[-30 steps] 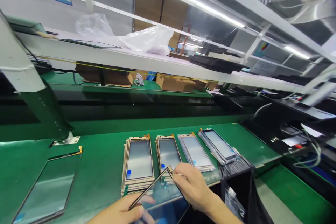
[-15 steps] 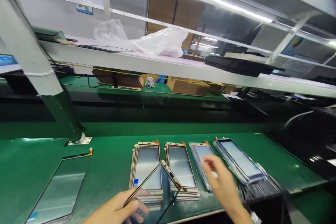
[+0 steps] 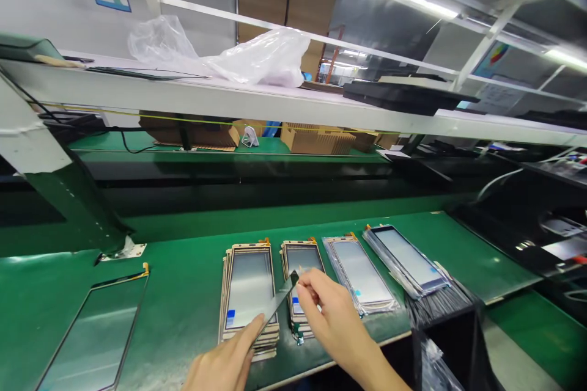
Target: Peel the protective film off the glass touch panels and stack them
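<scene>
A thin glass touch panel (image 3: 277,302) is tilted nearly edge-on above the stacks. My left hand (image 3: 229,351) grips its near end between thumb and fingers. At its far corner, the fingers of my right hand (image 3: 337,311) are pinched together; whether they hold the glass or a film on it is hard to see. Below lie a stack of framed panels (image 3: 250,281) with a blue tab and a second stack (image 3: 305,256), partly hidden by my right hand. Farther right is a stack of plastic-wrapped panels (image 3: 364,272).
A dark-framed panel (image 3: 410,256) tops the rightmost stack, beside a black bin (image 3: 452,342) holding clear plastic. One loose panel (image 3: 94,333) lies at left on the green bench (image 3: 178,293). A white shelf (image 3: 220,98) and a slanted post (image 3: 87,195) stand beyond.
My right hand has moved left from the wrapped stack to the held panel's corner. The held panel has turned from face-on to nearly edge-on. The view has shifted right.
</scene>
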`<state>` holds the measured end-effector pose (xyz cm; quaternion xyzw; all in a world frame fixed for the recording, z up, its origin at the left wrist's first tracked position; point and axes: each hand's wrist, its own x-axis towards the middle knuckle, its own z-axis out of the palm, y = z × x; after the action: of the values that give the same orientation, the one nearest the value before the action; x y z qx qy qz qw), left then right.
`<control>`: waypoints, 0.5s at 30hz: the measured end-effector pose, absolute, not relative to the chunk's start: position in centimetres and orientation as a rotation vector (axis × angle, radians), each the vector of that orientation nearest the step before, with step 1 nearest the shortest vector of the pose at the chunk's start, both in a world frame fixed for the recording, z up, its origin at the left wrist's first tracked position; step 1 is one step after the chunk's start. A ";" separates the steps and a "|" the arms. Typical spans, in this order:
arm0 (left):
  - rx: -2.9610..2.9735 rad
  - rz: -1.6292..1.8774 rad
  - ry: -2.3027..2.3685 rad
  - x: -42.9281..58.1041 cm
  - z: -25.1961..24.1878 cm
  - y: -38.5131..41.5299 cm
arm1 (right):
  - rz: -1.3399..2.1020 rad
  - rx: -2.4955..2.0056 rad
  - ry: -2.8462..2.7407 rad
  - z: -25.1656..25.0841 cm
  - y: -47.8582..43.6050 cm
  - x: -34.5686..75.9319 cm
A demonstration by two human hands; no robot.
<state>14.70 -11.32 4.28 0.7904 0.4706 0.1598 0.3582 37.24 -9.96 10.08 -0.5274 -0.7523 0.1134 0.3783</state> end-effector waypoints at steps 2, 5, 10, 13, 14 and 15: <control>2.190 0.409 1.211 14.7 4.0 -11.3 | 0.270 -1.334 -1.911 10.5 -10.1 37.1; 2.357 0.544 1.190 14.7 3.8 -11.3 | 0.286 -1.340 -1.889 11.2 -10.4 37.0; 2.568 0.656 1.141 14.9 4.2 -11.7 | 0.368 -1.341 -1.850 11.3 -10.6 37.1; 2.605 0.668 1.143 15.1 4.4 -11.9 | 0.380 -1.323 -1.808 11.0 -10.6 37.0; 2.604 0.666 1.135 15.1 4.4 -11.9 | 0.379 -1.319 -1.792 11.0 -10.5 37.0; 2.595 0.661 1.127 15.1 4.4 -11.9 | 0.379 -1.318 -1.773 10.9 -10.5 36.9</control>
<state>15.11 -11.86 4.41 0.8870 0.3851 0.2258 0.1178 36.94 -10.46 10.89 -0.5293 -0.7123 0.1522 0.4352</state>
